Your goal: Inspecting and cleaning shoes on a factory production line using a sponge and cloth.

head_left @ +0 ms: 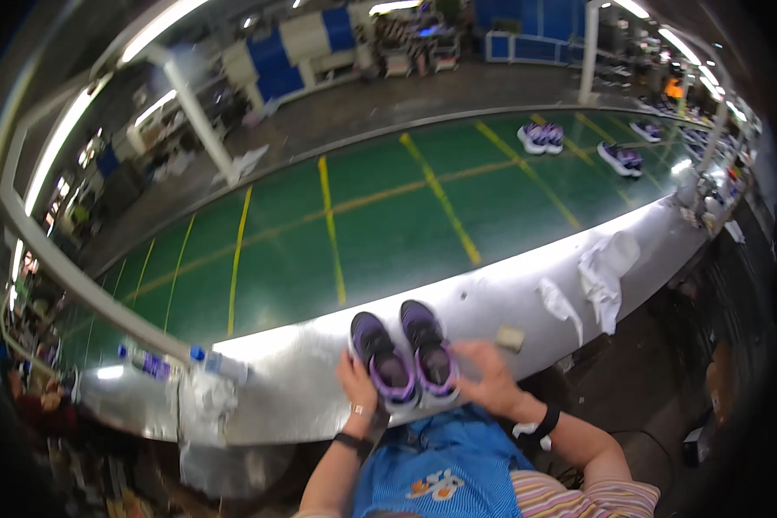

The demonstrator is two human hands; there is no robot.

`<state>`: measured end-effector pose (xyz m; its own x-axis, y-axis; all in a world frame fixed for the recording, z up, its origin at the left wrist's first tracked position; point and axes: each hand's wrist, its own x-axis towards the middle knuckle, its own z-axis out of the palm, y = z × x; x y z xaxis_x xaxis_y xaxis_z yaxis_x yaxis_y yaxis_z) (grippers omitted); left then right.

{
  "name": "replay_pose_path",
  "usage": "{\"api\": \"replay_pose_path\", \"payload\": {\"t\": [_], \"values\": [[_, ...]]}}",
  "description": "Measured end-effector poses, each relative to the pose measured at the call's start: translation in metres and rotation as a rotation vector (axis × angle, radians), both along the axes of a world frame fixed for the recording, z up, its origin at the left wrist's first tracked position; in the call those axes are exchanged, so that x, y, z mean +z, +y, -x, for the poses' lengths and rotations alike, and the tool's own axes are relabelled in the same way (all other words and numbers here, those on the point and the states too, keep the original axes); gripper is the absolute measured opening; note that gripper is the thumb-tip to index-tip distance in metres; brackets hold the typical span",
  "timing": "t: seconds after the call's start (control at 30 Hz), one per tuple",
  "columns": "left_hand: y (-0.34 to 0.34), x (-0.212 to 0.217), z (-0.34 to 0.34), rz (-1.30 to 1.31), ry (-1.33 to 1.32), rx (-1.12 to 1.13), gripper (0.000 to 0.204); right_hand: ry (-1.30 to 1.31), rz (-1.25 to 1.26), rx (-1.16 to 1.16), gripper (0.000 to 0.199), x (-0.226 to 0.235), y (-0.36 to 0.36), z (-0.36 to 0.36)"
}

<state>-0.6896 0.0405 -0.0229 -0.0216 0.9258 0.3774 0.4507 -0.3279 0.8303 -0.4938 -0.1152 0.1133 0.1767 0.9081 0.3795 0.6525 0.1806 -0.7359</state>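
I am holding a pair of small purple and black shoes (403, 352) at the near edge of the metal ledge (527, 281) in front of me, side by side with their toes pointing away from me toward the green conveyor belt (363, 224). My left hand (356, 380) is closing around the heel and outer side of the left shoe, fingers curled against it. My right hand (485, 375) is lying against the outer side of the right shoe, fingers spread and partly bent, gripping its heel end. Both shoes are touching each other and are sitting on the ledge just above my blue apron (445, 462). A small tan block (510, 337) is lying on the ledge just beside my right hand. Further right along the ledge, white crumpled cloths (603, 281) are draping over its edge. To my left, two plastic bottles with blue caps (186, 361) are lying on the ledge, well apart from my hands. Far down the belt, more pairs of purple shoes (578, 147) are sitting on the green surface, between its yellow lines.
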Motion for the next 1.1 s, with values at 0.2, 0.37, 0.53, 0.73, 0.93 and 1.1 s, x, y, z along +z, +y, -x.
{"api": "replay_pose_path", "payload": {"t": [0.2,0.37,0.53,0.73,0.93,1.1], "values": [[-0.033,0.01,-0.002,0.18,0.096,-0.284,0.033,-0.617,0.236,0.413,0.062,-0.026,0.017,0.032],[-0.019,0.03,-0.001,0.184,0.249,-0.409,0.037,-0.552,0.176,0.45,0.024,-0.014,0.059,-0.025],[-0.013,0.044,-0.003,-0.089,0.72,-0.345,0.047,-0.52,-0.047,0.355,0.019,0.024,0.126,-0.129],[-0.016,0.04,-0.022,-0.049,0.828,-0.26,0.057,-0.94,-0.046,-0.197,0.022,-0.005,0.204,-0.308],[-0.027,0.05,-0.003,0.018,0.807,-0.319,0.06,-0.681,0.614,-0.471,0.088,-0.081,0.243,-0.369],[-0.011,0.049,-0.02,0.008,0.723,-0.359,0.056,-0.796,0.232,-0.481,0.066,-0.052,0.226,-0.354]]}}
